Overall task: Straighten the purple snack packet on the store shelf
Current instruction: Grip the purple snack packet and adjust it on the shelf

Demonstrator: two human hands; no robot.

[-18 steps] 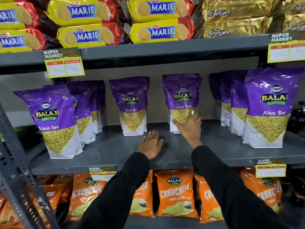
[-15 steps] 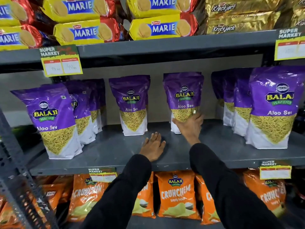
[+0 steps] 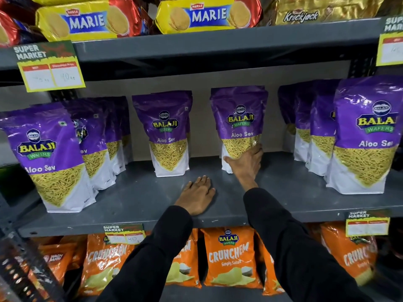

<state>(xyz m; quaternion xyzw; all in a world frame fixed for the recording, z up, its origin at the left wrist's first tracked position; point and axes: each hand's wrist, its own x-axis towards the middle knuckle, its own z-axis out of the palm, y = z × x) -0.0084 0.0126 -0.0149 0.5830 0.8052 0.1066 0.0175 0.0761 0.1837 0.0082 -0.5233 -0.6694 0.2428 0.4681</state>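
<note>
A purple Balaji Aloo Sev packet (image 3: 238, 118) stands upright near the back of the grey middle shelf (image 3: 139, 197), right of centre. My right hand (image 3: 247, 160) wraps around its lower front, fingers on its right edge and thumb at its left bottom. The packet's white base is partly hidden behind that hand. My left hand (image 3: 197, 196) lies flat, palm down, on the bare shelf near the front edge, holding nothing.
Another purple packet (image 3: 164, 131) stands alone left of the held one. Rows of purple packets fill the left (image 3: 43, 158) and right (image 3: 366, 136) of the shelf. Marie biscuit packs (image 3: 207, 16) sit above, orange Crunchem bags (image 3: 231, 256) below. Price tags hang on shelf edges.
The view has shifted closer and slightly right. My right hand stays on the purple packet and my left hand stays flat on the shelf.
</note>
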